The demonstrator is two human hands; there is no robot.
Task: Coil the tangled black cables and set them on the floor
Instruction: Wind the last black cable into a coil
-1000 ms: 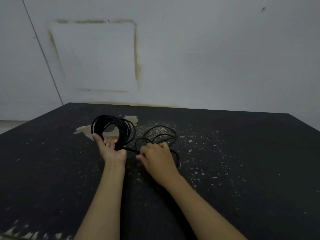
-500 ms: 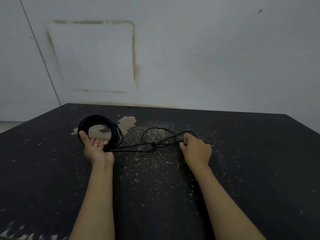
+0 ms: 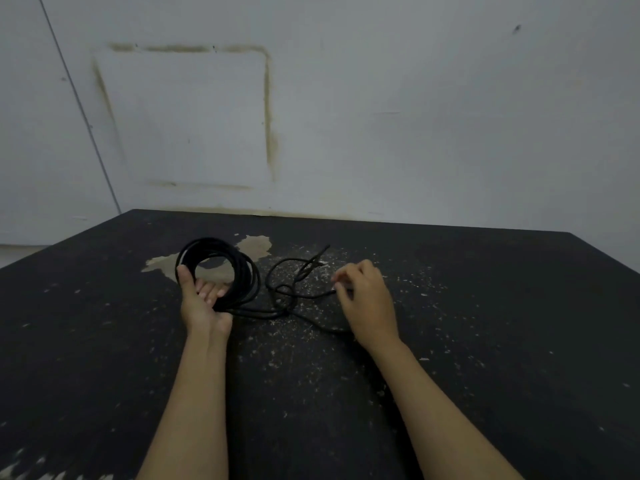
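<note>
A coil of black cable point(image 3: 242, 268) stands upright in my left hand point(image 3: 201, 303), whose palm faces up with the fingers through the loops and the thumb on the coil's left side. From the coil a loose, knotted length of black cable point(image 3: 291, 289) trails right across the dark floor point(image 3: 485, 306). My right hand point(image 3: 367, 299) pinches this loose cable at about the fingertips, to the right of the knot. The cable's free end point(image 3: 323, 252) points up and away beyond the knot.
The floor is black and scuffed, with a pale worn patch point(image 3: 256, 245) behind the coil and pale grit scattered around the cable. A grey-white wall point(image 3: 381, 116) with a stained square outline rises at the floor's far edge.
My right hand first pulled the loose cable out to the right, then came back left and nearer. The loose loops slackened and the knot shifted. My left hand still holds the coil.
</note>
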